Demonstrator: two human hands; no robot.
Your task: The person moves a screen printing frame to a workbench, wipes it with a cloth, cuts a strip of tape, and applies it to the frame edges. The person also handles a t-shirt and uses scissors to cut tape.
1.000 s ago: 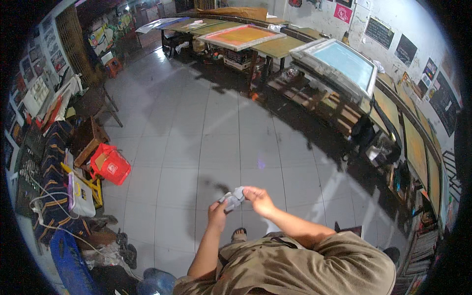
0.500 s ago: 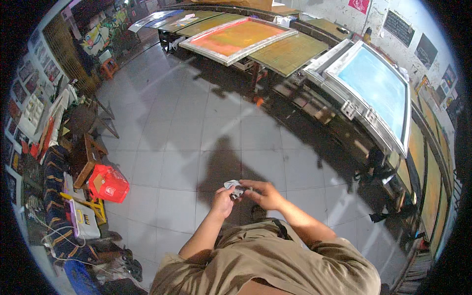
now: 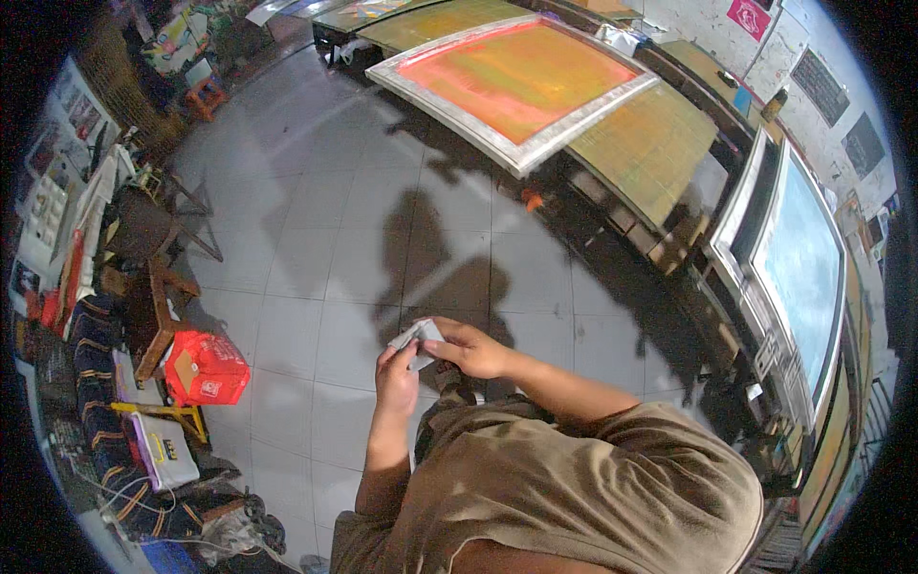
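A small white and grey folded piece, thin like paper or cloth, is between my two hands in front of my body. My left hand pinches it from the near left side, with the thumb on top. From the right, my right hand grips its other side, thumb pressed over the lower edge and fingers behind. Part of the piece is hidden by the fingers.
A printing screen with orange ink lies on the long table ahead. A blue-meshed screen stands tilted at right. On the left are a red bag, a wooden stool and a white-purple box. Tiled floor stretches between.
The long table and its orange screen appear closer, and the blue screen has shifted right in view. Both hands now sit further left, closed together on the white piece, which shows flatter.
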